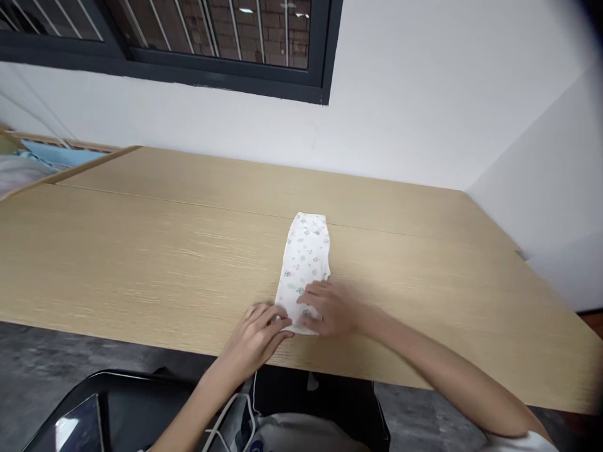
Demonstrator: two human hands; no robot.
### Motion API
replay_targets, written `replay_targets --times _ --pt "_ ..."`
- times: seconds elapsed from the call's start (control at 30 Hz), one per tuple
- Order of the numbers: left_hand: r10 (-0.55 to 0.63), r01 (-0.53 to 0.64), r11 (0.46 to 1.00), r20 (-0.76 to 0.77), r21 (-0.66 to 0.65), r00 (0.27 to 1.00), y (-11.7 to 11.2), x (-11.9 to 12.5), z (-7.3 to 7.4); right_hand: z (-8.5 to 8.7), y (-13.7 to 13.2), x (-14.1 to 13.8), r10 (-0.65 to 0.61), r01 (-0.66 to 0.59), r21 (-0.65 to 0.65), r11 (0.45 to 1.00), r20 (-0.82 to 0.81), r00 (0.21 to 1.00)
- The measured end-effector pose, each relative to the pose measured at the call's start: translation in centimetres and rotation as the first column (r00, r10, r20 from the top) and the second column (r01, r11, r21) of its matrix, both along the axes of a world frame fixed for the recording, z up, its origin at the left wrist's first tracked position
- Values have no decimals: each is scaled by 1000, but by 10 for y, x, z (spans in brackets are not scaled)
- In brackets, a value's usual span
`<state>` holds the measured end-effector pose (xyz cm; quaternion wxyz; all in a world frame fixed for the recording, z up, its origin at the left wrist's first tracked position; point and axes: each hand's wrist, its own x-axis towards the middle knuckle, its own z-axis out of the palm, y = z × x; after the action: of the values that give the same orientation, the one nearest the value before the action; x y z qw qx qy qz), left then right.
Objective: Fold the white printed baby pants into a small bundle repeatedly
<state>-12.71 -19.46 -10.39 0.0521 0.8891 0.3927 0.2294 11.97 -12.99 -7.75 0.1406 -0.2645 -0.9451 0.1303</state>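
Observation:
A small white garment (305,251) with a scattered print lies folded into a narrow strip on the wooden table, like child's trousers folded lengthwise. At its near left corner, my left hand (257,333) has the thumb and fingers closed on the edge. My right hand (332,307) rests over the near right part of the cloth, somewhat blurred. Its thumb and fingers are apart, touching the fabric from above. The near right edge of the garment is partly hidden under this hand.
The wooden table (141,251) reaches back to a white wall (400,94) below a dark-framed window (226,59). Light blue fabric (66,154) lies beyond the table's left end. At the lower left, a tablet-like device (78,427) rests on a black chair (141,402), near a white cable (221,417).

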Motion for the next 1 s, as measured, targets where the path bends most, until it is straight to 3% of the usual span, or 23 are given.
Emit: replay_targets --times 0.17,0.33,0.43,0.53,0.67,0.77,0.83,0.9,1.0 --pt "-19 22 999 -84 30 996 5 6 -1 -11 -53 2 -80 58 175 983 121 989" --pt "16 16 990 -219 140 976 10 14 -5 -24 -61 -6 -152 102 393 914 98 984" --pt "28 23 985 -287 173 958 10 19 0 -24 -67 -11 -167 89 502 860 114 979" --pt "-13 29 997 -237 65 972 3 19 16 -11 -83 -13 -158 62 466 883 170 973" --pt "-58 52 994 -56 -100 997 -12 12 40 21 -93 -5 -140 102 274 956 121 983" --pt "80 -97 991 174 92 981 -15 7 47 44 -68 4 -200 205 159 966 -46 979" --pt "174 -277 931 378 238 910 -11 7 48 54 -33 8 -228 246 101 964 -164 960" --pt "208 -376 886 492 272 846 -5 10 48 59 11 10 -260 283 62 957 -249 933" --pt "247 -364 910 444 200 861 8 19 48 53 77 10 -330 346 7 938 -283 901"
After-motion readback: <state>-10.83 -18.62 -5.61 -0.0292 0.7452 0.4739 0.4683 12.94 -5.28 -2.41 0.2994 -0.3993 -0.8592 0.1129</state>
